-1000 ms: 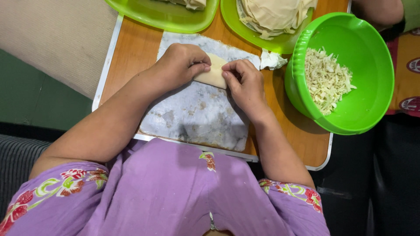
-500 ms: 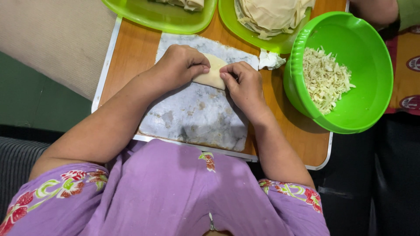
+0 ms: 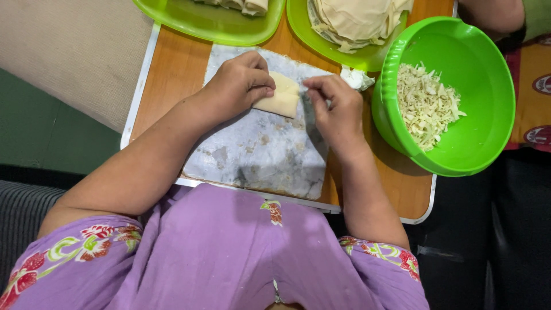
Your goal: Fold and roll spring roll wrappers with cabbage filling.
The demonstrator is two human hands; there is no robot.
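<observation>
Left hand (image 3: 241,83) pinches the folded wrapper (image 3: 280,99) on the floured mat (image 3: 258,155); right hand (image 3: 336,106) touches its other edge, fingers curled, its hold hard to make out. Filling's hidden inside.

my left hand (image 3: 241,83) presses down on the left end of a small folded dough wrapper (image 3: 280,99), fingers curled over its edge. my right hand (image 3: 336,106) sits just beside the wrapper's right end, fingertips (image 3: 313,85) pinched at its upper corner. the wrapper lies on a floury grey work mat (image 3: 261,155) on a wooden tray table (image 3: 172,69). to my right stands a green bowl (image 3: 488,120) of shredded filling (image 3: 427,103). beyond it, a green plate (image 3: 304,26) holds stacked wrapper sheets (image 3: 356,17), and another green tray (image 3: 195,23) lies to its left.
</observation>
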